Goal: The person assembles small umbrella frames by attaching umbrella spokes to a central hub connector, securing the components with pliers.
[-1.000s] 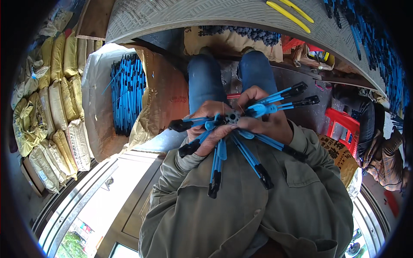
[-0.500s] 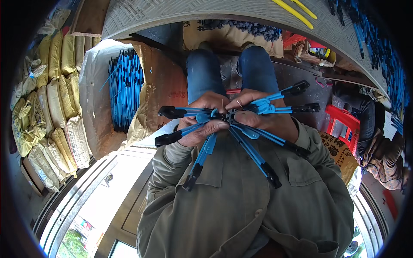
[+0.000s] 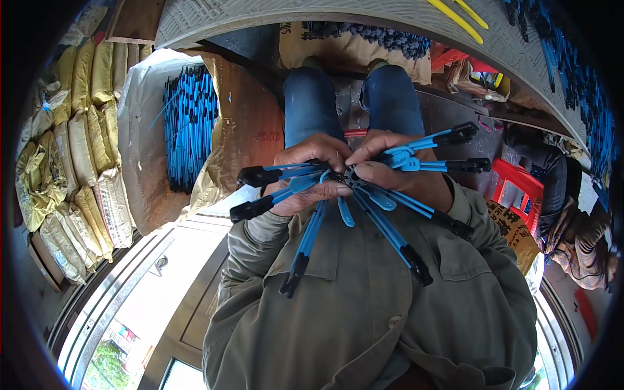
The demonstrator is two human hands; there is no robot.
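Over my lap I hold a spoked blue-and-black plastic assembly. Its black round hub (image 3: 351, 175) lies between my fingertips, and several paired blue rods (image 3: 383, 227) with black end pieces (image 3: 416, 265) fan outward from it. My left hand (image 3: 309, 156) pinches the hub's left side, thumb below and fingers above, with rods sticking out past it. My right hand (image 3: 406, 185) grips the right side, its thumb and index finger near the hub. Flat blue tabs (image 3: 346, 212) hang below the hub. What the fingertips press on is partly hidden.
A large open sack (image 3: 140, 143) full of blue rods (image 3: 188, 130) stands at left, before stacked yellowish bags (image 3: 81, 140). A patterned tabletop (image 3: 260, 18) curves across the far side, with yellow-handled tool (image 3: 458, 19) and more blue rods at right. A red stool (image 3: 520, 192) stands at right.
One blue tab that lay along the lower-left rods now hangs straight down beneath the hub. Those rods have tipped slightly downward. Both hands keep their grip; the whole view has shifted a little.
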